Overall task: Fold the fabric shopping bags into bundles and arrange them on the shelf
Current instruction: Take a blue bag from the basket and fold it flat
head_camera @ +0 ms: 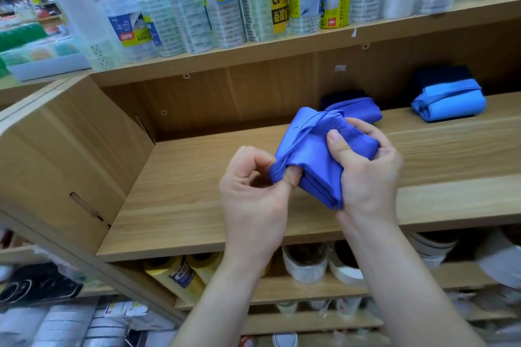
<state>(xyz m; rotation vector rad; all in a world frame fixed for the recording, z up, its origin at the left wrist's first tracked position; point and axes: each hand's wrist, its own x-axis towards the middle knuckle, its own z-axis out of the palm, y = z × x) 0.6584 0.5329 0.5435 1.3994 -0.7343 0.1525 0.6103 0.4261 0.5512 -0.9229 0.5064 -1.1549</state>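
One bag (315, 155) is nearly bundled — left hand (253, 194) pinches the strap (291, 149), right hand (366, 175) clamps the folds; next we tuck and shelve.

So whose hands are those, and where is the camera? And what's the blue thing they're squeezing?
There is no machine here, just a person. The camera sits on their head and looks down, so you see their two hands the way they do. The right hand grips a folded blue fabric bag, thumb on top. The left hand pinches its lower corner with the fingers, where a strap wraps round. They hold it over a wooden shelf. Further back on that shelf lie two finished bundles: a blue-purple one and, to the right, a lighter blue one, each with something dark behind it. The shelf above is packed with rolls of tape.
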